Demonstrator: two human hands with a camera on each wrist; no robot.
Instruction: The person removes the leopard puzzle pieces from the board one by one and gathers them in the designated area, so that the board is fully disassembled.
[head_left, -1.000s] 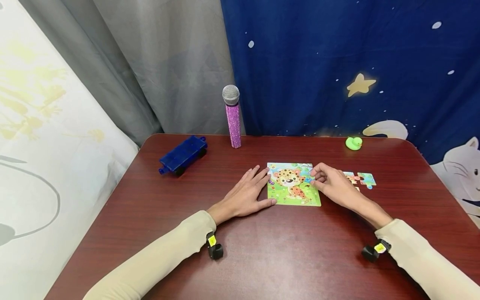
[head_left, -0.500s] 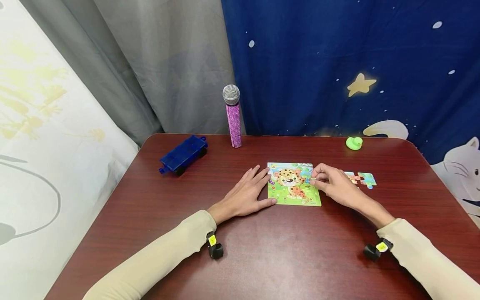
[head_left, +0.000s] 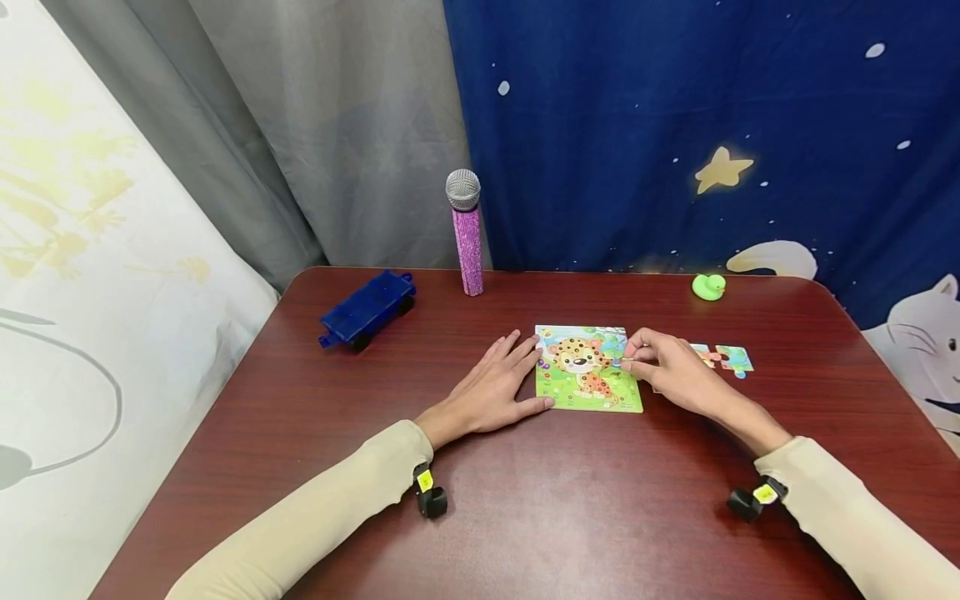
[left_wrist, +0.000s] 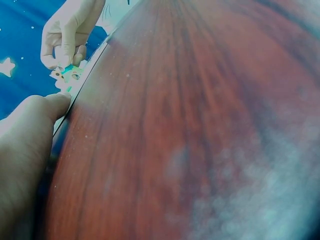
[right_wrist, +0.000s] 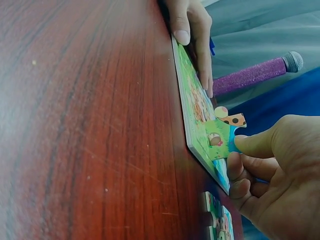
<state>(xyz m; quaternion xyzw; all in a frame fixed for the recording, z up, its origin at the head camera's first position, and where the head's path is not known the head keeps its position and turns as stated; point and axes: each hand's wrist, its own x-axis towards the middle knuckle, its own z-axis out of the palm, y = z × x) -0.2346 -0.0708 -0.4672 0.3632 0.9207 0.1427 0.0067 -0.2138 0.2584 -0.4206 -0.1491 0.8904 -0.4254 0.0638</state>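
Observation:
My left hand [head_left: 491, 392] lies on the left edge of a jigsaw puzzle board [head_left: 573, 402], its fingers spread and nearly straight. The board shows a spotted cub on green grass. Over the board's right side, my right hand [head_left: 678, 375] pinches a jigsaw puzzle piece [right_wrist: 220, 129] between thumb and fingers. The right wrist view shows this piece tilted up, green and blue with a spotted tab. Whether its lower edge touches the board cannot be told. Right of the board lie several loose puzzle pieces [head_left: 737, 359], partly hidden by the right hand.
A blue toy wagon [head_left: 366, 308] stands at the back left of the brown table [head_left: 570, 517]. Near the back edge, a microphone [head_left: 468, 250] with a sparkly purple handle stands upright. A green toy duck [head_left: 708, 287] sits at the back right. Curtains [head_left: 360, 125] hang behind.
In the right hand the puzzle piece has tilted slightly and now looks more edge-on from the head. That hand has shifted marginally right; the left hand stays where it was.

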